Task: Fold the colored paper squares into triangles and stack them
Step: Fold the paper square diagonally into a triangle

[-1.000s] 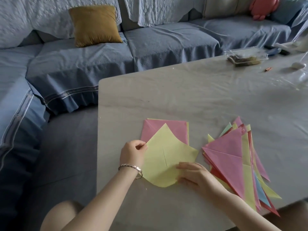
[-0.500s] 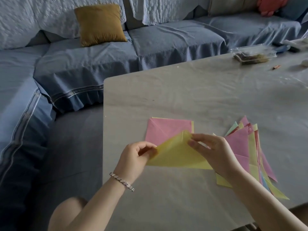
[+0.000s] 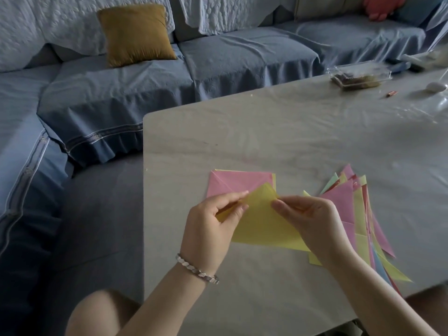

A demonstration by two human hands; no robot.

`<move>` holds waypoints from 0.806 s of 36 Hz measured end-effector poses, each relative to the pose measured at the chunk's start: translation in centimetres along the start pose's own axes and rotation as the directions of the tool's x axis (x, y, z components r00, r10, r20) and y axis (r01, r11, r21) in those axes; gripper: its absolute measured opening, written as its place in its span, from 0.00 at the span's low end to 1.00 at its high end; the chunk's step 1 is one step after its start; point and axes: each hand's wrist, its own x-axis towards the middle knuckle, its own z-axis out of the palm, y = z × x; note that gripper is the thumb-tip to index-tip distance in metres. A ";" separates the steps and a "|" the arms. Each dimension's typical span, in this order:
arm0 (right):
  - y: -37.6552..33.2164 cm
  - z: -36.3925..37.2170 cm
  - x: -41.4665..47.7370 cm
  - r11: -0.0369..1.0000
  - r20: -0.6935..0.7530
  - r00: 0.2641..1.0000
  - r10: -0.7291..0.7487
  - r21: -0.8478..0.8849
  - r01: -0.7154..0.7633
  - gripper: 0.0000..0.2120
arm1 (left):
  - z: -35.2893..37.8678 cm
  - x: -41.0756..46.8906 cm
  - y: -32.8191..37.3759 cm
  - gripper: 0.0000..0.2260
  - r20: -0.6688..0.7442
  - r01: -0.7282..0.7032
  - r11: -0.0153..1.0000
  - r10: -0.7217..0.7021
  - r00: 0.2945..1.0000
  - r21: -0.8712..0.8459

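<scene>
Lining up the yellow sheet's [image 3: 263,225] corners before I crease.

My left hand [image 3: 208,230] and right hand [image 3: 314,221] each pinch its folded-over top edge, just beside the stack of triangles [image 3: 360,214] on the table [image 3: 266,141]. The corners seem to meet, though my fingers [image 3: 284,205] hide them, so I'd square them up, then press flat.

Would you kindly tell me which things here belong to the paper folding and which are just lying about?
Job in hand: yellow paper, pinched by left hand and right hand; pink sheet; stack of folded triangles.
Lying about: clear plastic box; mustard cushion; small copper-coloured piece; white lump.
</scene>
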 end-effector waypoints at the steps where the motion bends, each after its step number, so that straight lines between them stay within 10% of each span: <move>1: -0.1 0.0 -0.1 1.000 -0.007 1.000 -0.007 -0.007 0.007 0.16 | 0.2 0.0 0.0 0.09 -0.025 -0.012 1.000 0.012 1.000 0.002; 29: -2.1 0.0 -1.2 0.993 -0.095 0.994 -0.045 0.103 0.055 0.11 | 0.2 -0.4 1.3 0.08 -0.106 -0.042 0.997 0.036 0.994 -0.062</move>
